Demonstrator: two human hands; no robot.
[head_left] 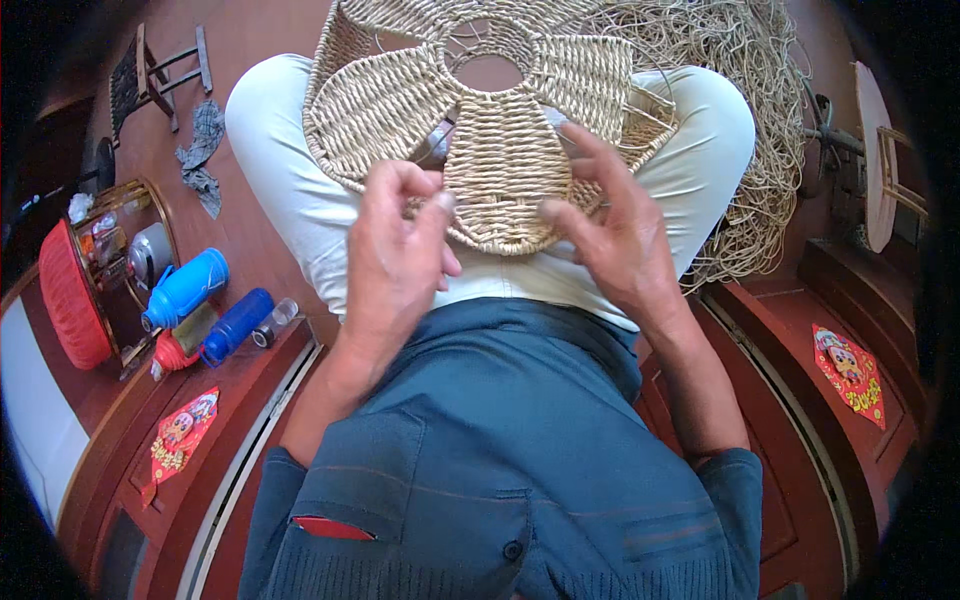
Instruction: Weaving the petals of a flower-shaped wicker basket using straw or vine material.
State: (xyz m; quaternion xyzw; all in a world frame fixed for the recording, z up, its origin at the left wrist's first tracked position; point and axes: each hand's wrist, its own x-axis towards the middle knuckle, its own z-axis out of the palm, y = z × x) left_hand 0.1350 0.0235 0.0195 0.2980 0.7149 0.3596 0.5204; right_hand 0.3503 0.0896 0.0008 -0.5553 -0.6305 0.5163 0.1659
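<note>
A tan woven basket [508, 165] with flower-like petal panels around a round central opening rests across my lap. Its nearest petal points toward me. At that petal's left edge is my left hand [392, 245], its fingers curled and the thumb pressed toward them. Whatever they may pinch is too small or hidden to name. On the other side, my right hand [622, 232] has its thumb against the petal's right edge. Its index finger stretches forward, apart from the thumb, beside the gap between two petals.
Loose straw cord [750, 170] lies heaped at the right, beyond my knee. Left of me stand blue thermos flasks [190, 285], a clear bottle [276, 322], a red mesh cover [75, 295] and a small chair [160, 75]. A grey cloth [203, 155] lies on the floor.
</note>
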